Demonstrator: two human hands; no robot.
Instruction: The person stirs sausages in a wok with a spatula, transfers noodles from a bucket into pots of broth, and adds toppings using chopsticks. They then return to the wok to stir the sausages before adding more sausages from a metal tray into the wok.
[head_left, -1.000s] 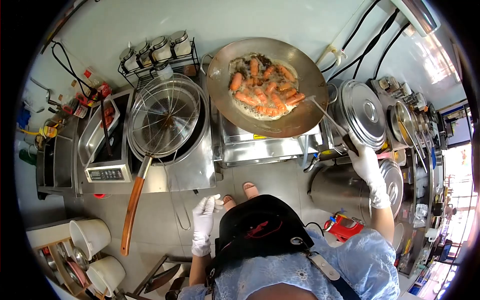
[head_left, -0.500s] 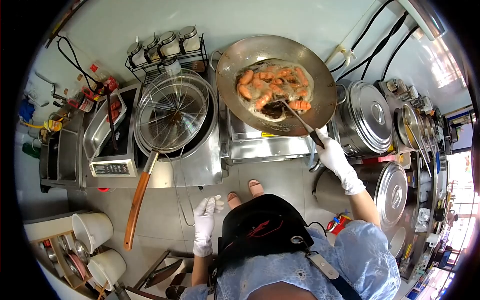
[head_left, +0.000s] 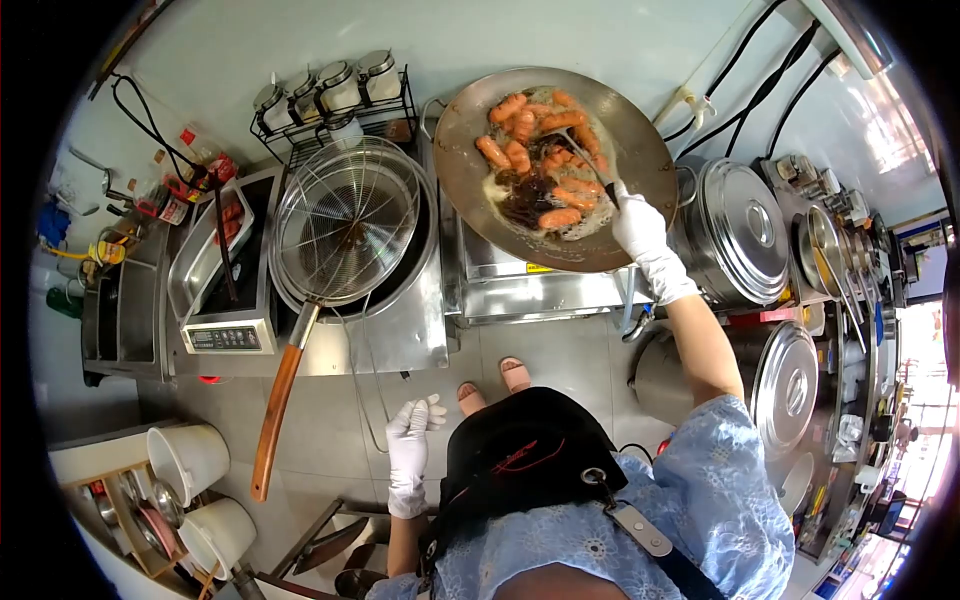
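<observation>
A big steel wok (head_left: pixel 640 150) holds several orange sausages (head_left: pixel 520 155) frying in dark bubbling oil. My right hand (head_left: pixel 640 235), in a white glove, reaches over the wok's near rim and grips the handle of a metal spatula (head_left: pixel 580 155) whose blade is in among the sausages. My left hand (head_left: pixel 410 440), also in a white glove, hangs beside my waist above the tiled floor, fingers loosely apart, holding nothing.
A wire skimmer (head_left: pixel 345 225) with a long wooden handle (head_left: pixel 275 410) rests over a second wok at the left. A spice-jar rack (head_left: pixel 330 95) stands behind. Lidded steel pots (head_left: pixel 745 235) crowd the right. White buckets (head_left: pixel 185 465) sit lower left.
My right hand moved from the pots at the right in over the wok, pushing the spatula through the sausages toward the far side. My left hand stayed by my waist.
</observation>
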